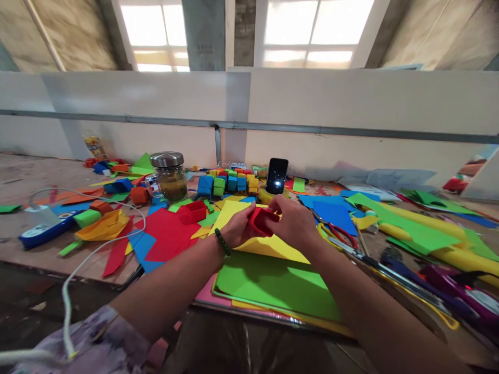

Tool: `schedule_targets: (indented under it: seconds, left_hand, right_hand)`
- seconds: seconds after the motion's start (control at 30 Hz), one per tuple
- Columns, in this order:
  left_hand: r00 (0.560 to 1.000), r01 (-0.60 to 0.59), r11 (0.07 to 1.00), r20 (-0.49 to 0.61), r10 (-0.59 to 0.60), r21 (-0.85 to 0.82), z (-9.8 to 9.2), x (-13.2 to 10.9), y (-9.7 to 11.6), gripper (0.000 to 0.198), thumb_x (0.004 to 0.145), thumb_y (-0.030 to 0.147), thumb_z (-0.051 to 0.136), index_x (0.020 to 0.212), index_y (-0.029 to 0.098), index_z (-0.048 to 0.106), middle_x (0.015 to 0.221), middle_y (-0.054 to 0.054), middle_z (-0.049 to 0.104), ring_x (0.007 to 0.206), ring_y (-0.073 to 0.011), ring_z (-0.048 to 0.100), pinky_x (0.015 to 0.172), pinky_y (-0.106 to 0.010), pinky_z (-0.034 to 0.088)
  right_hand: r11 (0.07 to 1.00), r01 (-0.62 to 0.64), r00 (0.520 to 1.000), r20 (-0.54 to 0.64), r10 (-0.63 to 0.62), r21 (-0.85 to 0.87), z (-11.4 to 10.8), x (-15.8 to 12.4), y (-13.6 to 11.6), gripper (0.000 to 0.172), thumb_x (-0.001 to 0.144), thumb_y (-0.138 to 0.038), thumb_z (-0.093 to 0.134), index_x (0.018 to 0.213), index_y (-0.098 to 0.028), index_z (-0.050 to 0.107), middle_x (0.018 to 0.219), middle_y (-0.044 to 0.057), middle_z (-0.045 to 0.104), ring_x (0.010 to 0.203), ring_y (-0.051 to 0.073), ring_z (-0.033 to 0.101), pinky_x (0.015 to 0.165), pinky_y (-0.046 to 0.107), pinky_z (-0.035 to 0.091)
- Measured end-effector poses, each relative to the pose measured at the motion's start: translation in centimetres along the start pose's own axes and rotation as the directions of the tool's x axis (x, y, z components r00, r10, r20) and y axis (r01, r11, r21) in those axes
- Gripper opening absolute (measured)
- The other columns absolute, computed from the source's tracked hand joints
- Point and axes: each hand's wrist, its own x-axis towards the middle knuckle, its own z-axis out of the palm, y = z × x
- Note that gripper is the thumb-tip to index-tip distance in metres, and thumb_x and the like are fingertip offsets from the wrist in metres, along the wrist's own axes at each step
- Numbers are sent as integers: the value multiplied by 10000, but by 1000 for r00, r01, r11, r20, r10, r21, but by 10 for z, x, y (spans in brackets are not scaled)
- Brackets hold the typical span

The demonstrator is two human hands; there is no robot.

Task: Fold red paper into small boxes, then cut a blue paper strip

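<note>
A small red box-like piece [262, 221] is held between both hands above the yellow sheet [283, 249]. My left hand [238, 224] grips its left side, with a dark beaded bracelet on the wrist. The fingers of my right hand [292, 221] are closed on its right side and top edge. Below the hands, a green sheet [273, 285] lies on a stack near the table's front edge. Another red folded piece [192, 212] rests to the left, beside a red cut sheet [167, 236].
A lidded glass jar [170, 179] stands left of centre, near small coloured cubes [232, 184]. Behind the hands, a phone [276, 175] stands upright. Scissors [339, 236] and a purple device [463, 291] lie right. A white cable [91, 254] crosses the left side.
</note>
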Motion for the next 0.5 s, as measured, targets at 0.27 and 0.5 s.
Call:
schedule_targets:
  seconds: [0.27, 0.5]
  left_hand:
    - [989, -137, 990, 56, 139, -36, -5, 1, 5, 572, 1022, 393, 214, 1138, 64, 667, 958, -150, 718, 725, -171, 663, 608, -255, 510]
    - [992, -126, 992, 0, 126, -6, -5, 3, 4, 535, 1019, 372, 243, 1137, 77, 673, 925, -132, 721, 701, -158, 645, 608, -242, 491]
  right_hand:
    - [900, 364, 891, 192, -411, 239, -17, -6, -9, 227, 886, -203, 467, 983, -215, 671, 1009, 47, 730, 802, 171, 645, 657, 266, 397]
    - [958, 253, 908, 310, -283, 134, -11, -3, -11, 235, 903, -242, 486, 943, -220, 717, 924, 53, 742, 741, 181, 646, 625, 272, 382]
